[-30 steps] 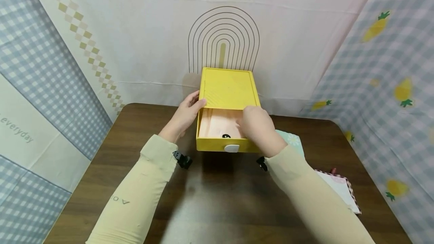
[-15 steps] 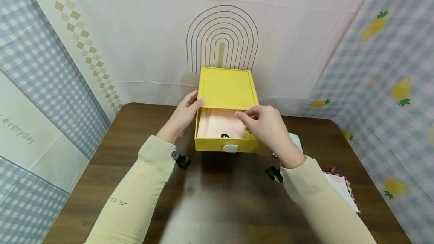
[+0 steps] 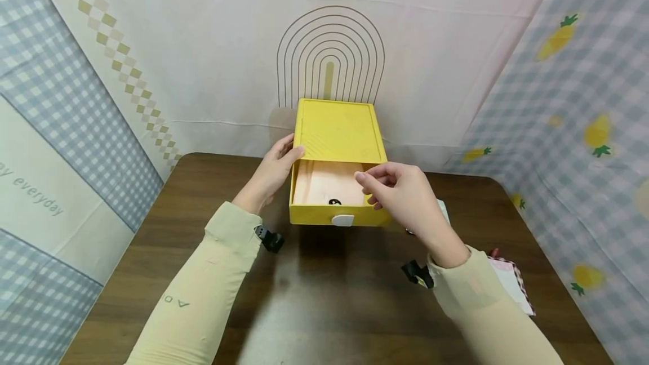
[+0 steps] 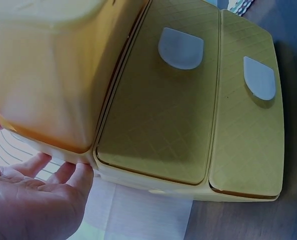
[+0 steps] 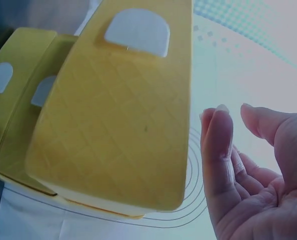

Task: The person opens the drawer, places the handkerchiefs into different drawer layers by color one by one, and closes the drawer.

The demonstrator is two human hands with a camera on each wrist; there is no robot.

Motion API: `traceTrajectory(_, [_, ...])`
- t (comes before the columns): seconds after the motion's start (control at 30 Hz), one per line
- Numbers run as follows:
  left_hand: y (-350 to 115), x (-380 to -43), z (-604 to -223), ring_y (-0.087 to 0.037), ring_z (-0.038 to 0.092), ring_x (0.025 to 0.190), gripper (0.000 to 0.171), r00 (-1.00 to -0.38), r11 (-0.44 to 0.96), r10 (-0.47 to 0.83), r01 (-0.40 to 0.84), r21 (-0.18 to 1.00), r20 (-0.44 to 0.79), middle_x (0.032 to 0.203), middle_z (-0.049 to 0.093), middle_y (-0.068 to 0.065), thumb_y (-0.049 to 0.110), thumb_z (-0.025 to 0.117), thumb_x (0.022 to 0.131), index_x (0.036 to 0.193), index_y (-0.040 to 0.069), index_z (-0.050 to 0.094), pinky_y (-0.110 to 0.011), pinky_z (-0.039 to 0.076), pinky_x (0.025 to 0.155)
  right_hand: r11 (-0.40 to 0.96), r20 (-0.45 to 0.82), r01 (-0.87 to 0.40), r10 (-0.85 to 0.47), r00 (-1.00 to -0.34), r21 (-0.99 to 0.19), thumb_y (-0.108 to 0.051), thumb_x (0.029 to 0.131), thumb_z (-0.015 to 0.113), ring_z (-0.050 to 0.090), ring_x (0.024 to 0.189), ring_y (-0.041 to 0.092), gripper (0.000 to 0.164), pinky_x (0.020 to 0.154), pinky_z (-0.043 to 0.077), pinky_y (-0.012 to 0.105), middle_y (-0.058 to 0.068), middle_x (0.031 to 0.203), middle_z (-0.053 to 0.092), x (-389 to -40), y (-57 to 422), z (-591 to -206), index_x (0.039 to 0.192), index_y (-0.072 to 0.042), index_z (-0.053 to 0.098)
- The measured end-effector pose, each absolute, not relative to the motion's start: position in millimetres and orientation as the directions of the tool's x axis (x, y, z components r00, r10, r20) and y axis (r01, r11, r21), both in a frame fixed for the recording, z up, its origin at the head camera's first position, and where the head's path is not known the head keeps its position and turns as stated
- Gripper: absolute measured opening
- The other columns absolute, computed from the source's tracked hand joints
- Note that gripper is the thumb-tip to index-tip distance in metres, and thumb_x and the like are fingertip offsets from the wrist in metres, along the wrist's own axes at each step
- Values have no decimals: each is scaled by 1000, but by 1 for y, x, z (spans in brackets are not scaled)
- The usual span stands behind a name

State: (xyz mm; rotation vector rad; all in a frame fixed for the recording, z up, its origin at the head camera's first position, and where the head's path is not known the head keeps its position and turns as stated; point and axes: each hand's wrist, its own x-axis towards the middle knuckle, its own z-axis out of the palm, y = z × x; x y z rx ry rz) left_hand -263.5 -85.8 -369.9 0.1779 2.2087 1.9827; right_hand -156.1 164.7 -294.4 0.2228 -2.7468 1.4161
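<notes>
Yellow three-drawer cabinet [image 3: 337,128] at twelve o'clock, top drawer [image 3: 310,215] jutting toward six along the long axis. Left hand [image 3: 270,178], nearer, grips the cabinet at eight o'clock; right hand [image 3: 407,191], empty, fingers relaxed, apart at four.

Right hand [image 3: 403,191] backed out of yellow drawer [image 3: 311,214], now at its right side, thumb [image 3: 371,182] now showing, sleeve [image 3: 476,289] shifted right.

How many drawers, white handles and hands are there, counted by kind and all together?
Yellow drawers: 3 (top drawer pulled out; middle drawer and bottom drawer shut)
White handles: 3, one per drawer
Hands: 2 (left hand, right hand)
Total: 8
</notes>
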Motion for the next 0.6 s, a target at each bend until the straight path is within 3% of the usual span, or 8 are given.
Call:
traceTrajectory(0.3, [-84, -261, -373, -16, 31, 138, 69, -981, 107, 190, -23, 994, -43, 153, 32, 5, 52, 56, 94, 153, 29, 28, -39, 27, 111, 522, 67, -142, -160, -985, -841, -42, 86, 73, 65, 63, 24, 31, 60, 56, 36, 7, 77, 69, -139, 163, -305, 93, -12, 73])
traceTrajectory(0.6, [-83, -261, -372, -16, 41, 131, 70, -988, 71, 154, -24, 997, -35, 147, 40, 3, 51, 60, 92, 151, 27, 33, -37, 34, 108, 491, -54, -48, -192, -980, -870, -40, 86, 73, 65, 63, 30, 33, 56, 56, 35, 5, 74, 69, -125, 158, -331, 88, -7, 74])
